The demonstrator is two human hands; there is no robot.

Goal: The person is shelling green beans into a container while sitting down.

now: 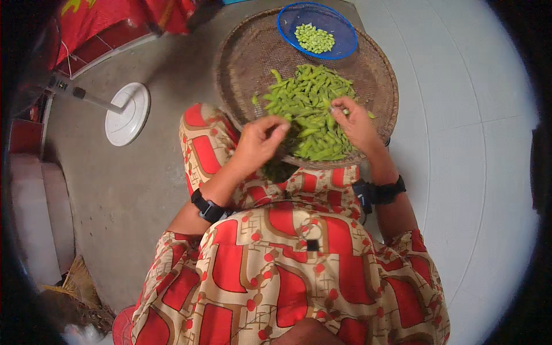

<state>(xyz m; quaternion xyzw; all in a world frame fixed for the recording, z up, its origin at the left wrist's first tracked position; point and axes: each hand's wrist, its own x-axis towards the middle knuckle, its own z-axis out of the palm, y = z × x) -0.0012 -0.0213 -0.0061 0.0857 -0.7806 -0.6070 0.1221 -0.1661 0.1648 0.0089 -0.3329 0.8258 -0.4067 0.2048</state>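
A heap of green soybean pods [321, 86] lies in a round woven bamboo tray [243, 60] in front of my knees. Over the heap's left front edge hangs my left hand [262, 140], blurred, its thumb and forefinger tips close together; whether anything is between them I cannot tell. My right hand [355, 125] is above the right side of the heap, pinching a green pod [326, 103] at its fingertips. Toward the tray's far rim sits a blue mesh basket [286, 28] holding shelled green beans [315, 39].
To the left a round white stand base [127, 114] with a pole rests on the grey floor [142, 185]. A straw broom [81, 280] lies at lower left, near a red plastic item [123, 323]. Red cloth [120, 21] hangs at upper left. Pale tiles [465, 172] cover the right side.
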